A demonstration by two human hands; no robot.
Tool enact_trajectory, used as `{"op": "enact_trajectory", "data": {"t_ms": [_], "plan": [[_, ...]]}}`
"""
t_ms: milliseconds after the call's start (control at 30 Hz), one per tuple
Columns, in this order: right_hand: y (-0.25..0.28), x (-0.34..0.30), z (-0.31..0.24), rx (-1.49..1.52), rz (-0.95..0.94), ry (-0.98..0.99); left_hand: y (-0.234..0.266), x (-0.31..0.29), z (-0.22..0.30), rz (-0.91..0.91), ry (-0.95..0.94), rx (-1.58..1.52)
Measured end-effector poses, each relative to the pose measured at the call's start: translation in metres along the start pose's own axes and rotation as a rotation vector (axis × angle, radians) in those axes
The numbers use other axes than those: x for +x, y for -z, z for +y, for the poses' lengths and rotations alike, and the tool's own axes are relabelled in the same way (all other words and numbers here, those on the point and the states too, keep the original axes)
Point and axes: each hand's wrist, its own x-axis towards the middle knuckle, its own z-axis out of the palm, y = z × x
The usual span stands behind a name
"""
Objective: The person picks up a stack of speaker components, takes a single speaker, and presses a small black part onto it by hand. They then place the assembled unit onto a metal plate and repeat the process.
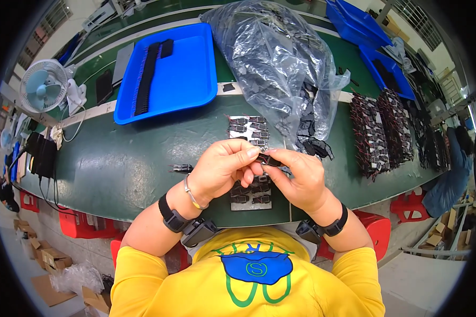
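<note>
My left hand [225, 165] and my right hand [300, 174] meet over the middle of the bench, fingertips pinched on a small black plastic part [270, 160]. Fingers cover much of that part, so its exact kind cannot be made out. Beneath my hands lies a pale board [251, 206] carrying rows of small black parts with thin wires [238, 128]. My hands hide the board's middle. A few similar black pieces [181, 168] lie on the bench to the left of my left hand.
A blue tray [193, 74] with a long row of black parts stands behind on the left. A large clear plastic bag [280, 58] bulges at the back. Stacked boards of wired parts [373, 134] stand on the right. A white fan [43, 85] is far left; red stools [84, 224] sit below.
</note>
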Motion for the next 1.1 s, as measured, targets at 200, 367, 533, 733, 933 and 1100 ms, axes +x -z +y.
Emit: {"op": "enact_trajectory", "data": {"t_ms": [200,367,533,733,933,1100], "plan": [[0.009,-0.011,-0.014,-0.002,0.009,-0.126,-0.004,-0.003,-0.003,-0.008,-0.012,0.097],[0.030,-0.028,-0.012,0.004,0.040,-0.208,-0.006,-0.004,-0.005,0.050,-0.019,0.202],[0.050,-0.053,0.005,-0.134,-0.066,-0.421,-0.009,-0.003,-0.006,0.036,-0.014,0.241],[0.051,-0.064,0.014,-0.165,-0.163,-0.503,-0.007,-0.002,-0.005,0.045,-0.041,0.260],[0.038,-0.058,0.016,-0.183,-0.198,-0.456,-0.006,-0.001,-0.005,0.042,-0.057,0.268],[0.043,-0.030,0.019,-0.276,-0.311,-0.369,-0.005,-0.002,-0.005,0.045,-0.066,0.262]]}}
